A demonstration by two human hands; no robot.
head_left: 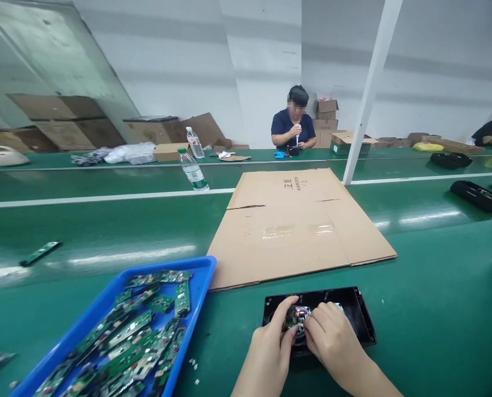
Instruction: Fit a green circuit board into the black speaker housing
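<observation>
An open black plastic housing (365, 320) lies on the green bench in front of me, with round metal parts like speakers partly visible inside. My left hand (270, 342) reaches in from the left, thumb and forefinger closed on a small green circuit board (289, 318) over the housing. Right beside it, my right hand (332, 333) has its fingers bent together at the board's right edge. Whatever those fingertips pinch is hidden. To the left stands a blue tray (211, 270) holding many loose circuit boards (132, 344).
A flat cardboard sheet (295, 220) lies beyond the housing. Two water bottles (194, 171) stand farther back, near a white post (372, 94). Across the bench sits a co-worker (293, 124) handling a small dark object. Black cases (479, 196) lie at right; a lone board (41, 253) at left.
</observation>
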